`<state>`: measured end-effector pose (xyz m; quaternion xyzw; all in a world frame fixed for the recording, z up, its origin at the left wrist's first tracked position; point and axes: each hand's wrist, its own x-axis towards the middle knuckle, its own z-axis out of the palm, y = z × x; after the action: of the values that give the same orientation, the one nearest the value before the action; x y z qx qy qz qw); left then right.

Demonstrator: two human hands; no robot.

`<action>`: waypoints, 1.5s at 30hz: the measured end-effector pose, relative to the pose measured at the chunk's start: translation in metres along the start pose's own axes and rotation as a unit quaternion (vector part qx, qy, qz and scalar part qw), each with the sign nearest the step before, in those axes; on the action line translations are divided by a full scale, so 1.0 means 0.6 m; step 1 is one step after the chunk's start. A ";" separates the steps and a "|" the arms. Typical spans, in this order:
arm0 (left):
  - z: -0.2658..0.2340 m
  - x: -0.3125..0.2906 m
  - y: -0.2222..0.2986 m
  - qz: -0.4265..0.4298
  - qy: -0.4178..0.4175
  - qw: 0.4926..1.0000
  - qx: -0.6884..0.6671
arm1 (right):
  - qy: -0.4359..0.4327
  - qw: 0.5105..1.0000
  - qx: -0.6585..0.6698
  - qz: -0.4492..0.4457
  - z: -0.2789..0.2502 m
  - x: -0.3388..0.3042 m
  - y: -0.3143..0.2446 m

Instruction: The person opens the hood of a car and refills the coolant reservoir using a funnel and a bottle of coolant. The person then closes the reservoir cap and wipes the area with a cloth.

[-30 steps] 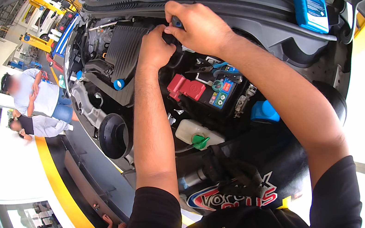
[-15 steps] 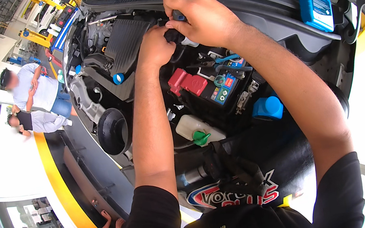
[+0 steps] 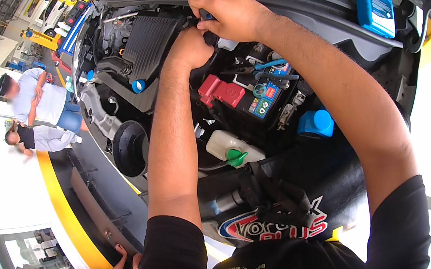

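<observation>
At the far side of an open engine bay, my right hand (image 3: 236, 16) is closed round a dark, blue-grey handle (image 3: 205, 15) that looks like a tool's; its lower end is hidden. My left hand (image 3: 191, 48) is curled just below and to the left, fingers closed and mostly turned out of sight. Between the hands shows a small black part (image 3: 210, 38), above a whitish reservoir (image 3: 226, 44). To the left of my left hand lies the ribbed black engine cover (image 3: 150, 42). Nearer me sits a car battery (image 3: 266, 102) with a red terminal cover (image 3: 220, 91).
Blue-handled pliers (image 3: 272, 64) rest on the battery. Blue bottles stand at the right (image 3: 373, 2) and near the fender (image 3: 315, 124). A black funnel (image 3: 130, 148) and a white tank with green cap (image 3: 236, 157) are nearer. A black fender cover (image 3: 284, 191) drapes the front; people are at left.
My left hand has rolled over, hiding more of its fingers, and shifted slightly right. The right hand stays closed on the handle, barely moved. The view has shifted a little.
</observation>
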<state>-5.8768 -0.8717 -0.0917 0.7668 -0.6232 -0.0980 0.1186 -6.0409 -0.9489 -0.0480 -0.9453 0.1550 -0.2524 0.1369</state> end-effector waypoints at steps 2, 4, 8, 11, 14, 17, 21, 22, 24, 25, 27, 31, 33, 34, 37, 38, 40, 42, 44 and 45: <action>-0.008 0.001 0.014 -0.013 -0.038 0.999 0.021 | 0.031 0.999 -0.004 -0.023 -0.007 -0.005 -0.005; -0.017 0.009 0.029 0.009 -0.054 0.998 0.025 | 0.054 0.998 -0.010 -0.038 -0.023 -0.016 -0.002; 0.022 0.019 -0.031 0.067 0.039 0.995 0.065 | 0.139 0.986 -0.035 -0.085 -0.100 -0.041 -0.040; 0.031 0.015 0.001 0.032 0.033 0.997 0.064 | 0.080 0.990 0.107 -0.051 -0.199 -0.115 -0.064; 0.033 0.019 0.005 -0.011 -0.017 0.998 0.056 | 0.121 0.984 0.111 -0.072 -0.217 -0.189 -0.031; 0.011 0.029 0.028 -0.048 -0.106 0.989 0.087 | 0.156 0.979 0.121 -0.043 -0.225 -0.247 -0.013; -0.015 0.058 0.024 -0.074 -0.192 0.976 0.069 | 0.167 0.980 0.099 0.047 -0.245 -0.268 -0.038; -0.017 0.063 0.016 -0.073 -0.204 0.974 0.072 | 0.143 0.985 0.092 0.038 -0.245 -0.268 -0.021; -0.024 0.073 0.019 -0.072 -0.227 0.968 0.078 | 0.232 0.971 0.054 -0.010 -0.218 -0.273 0.000; -0.026 0.076 0.030 -0.040 -0.240 0.965 0.099 | 0.231 0.971 0.060 -0.004 -0.212 -0.282 0.010; -0.032 0.069 0.003 0.063 -0.219 0.948 0.222 | 0.217 0.973 0.073 0.000 -0.211 -0.281 0.010; -0.041 0.064 0.027 0.034 -0.275 0.934 0.228 | 0.237 0.970 0.056 -0.021 -0.206 -0.284 0.017; -0.050 0.069 0.064 -0.011 -0.309 0.927 0.213 | 0.210 0.976 0.052 -0.002 -0.215 -0.287 0.011; -0.050 0.071 0.078 -0.032 -0.326 0.922 0.206 | 0.211 0.976 0.056 0.000 -0.212 -0.289 0.011; -0.052 0.080 0.089 -0.047 -0.328 0.916 0.225 | 0.193 0.979 0.068 0.005 -0.220 -0.290 0.010; -0.052 0.083 0.083 -0.048 -0.319 0.927 0.192 | 0.198 0.978 0.064 0.002 -0.225 -0.291 0.009; -0.052 0.084 0.035 -0.057 -0.302 0.943 0.127 | 0.209 0.976 0.065 -0.005 -0.221 -0.290 0.009; -0.042 0.076 -0.016 -0.145 -0.266 0.951 -0.066 | 0.201 0.979 0.034 -0.008 -0.220 -0.288 0.010; -0.043 0.068 -0.040 -0.212 -0.212 0.933 -0.199 | 0.194 0.981 0.015 -0.007 -0.222 -0.288 0.008; -0.043 0.068 -0.031 -0.207 -0.220 0.924 -0.236 | 0.190 0.982 0.009 -0.001 -0.223 -0.291 0.008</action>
<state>-5.8436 -0.9062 -0.0730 0.7879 -0.4200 -0.4304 0.1329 -6.2553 -0.9141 -0.0139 -0.8788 0.1751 -0.4292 0.1133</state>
